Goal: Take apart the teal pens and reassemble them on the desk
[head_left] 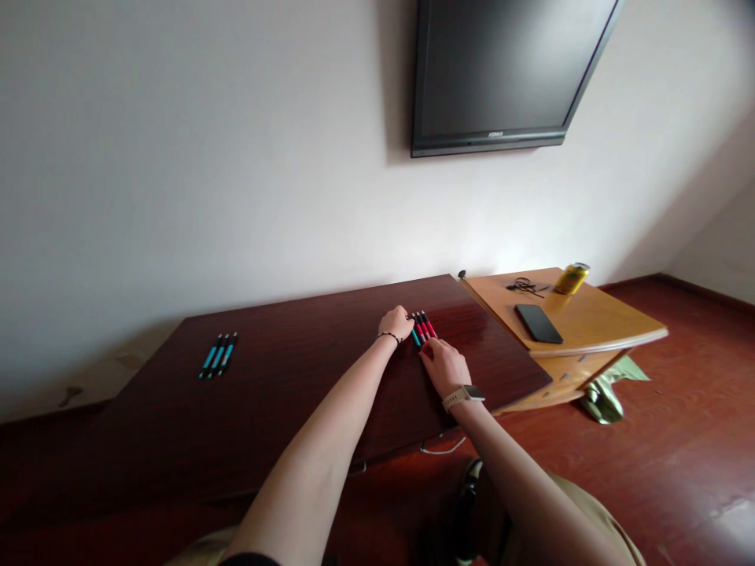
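Fingers of my left hand [396, 322] are curled down over the near-left side of a small row of pens [422, 325], touching them, nothing lifted; fingers of my right hand [443, 364] lie loosely bent with tips on the near ends of the same row. Can't tell whether either hand actually pinches a pen, too small at this range.

Pens: red-and-black barrels w/ one teal-and-black barrel at the left edge, lying side by side on the dark desk [283, 393], toward its right-rear part. Judgement: light, stiff, smooth plastic, round so apt to roll; not fragile. Best hold is mid-barrel, thumb vs. forefinger, or a sweep of the whole row w/ flat fingers.

Second group, three teal-and-black pens [218, 355], lies well apart at the desk's left, parallel, untouched.

Surface: glossy dark-red wood veneer, flat, likely slick under round barrels. Adjoining on the right, a lighter wooden side table [602, 322] w/ a black phone [539, 323], a yellow can [572, 278] and a tangle of dark cord [524, 287].

Room: white wall, wall-mounted TV [507, 71], screen off; reddish wood floor; green bag [607, 389] on the floor by the side table.
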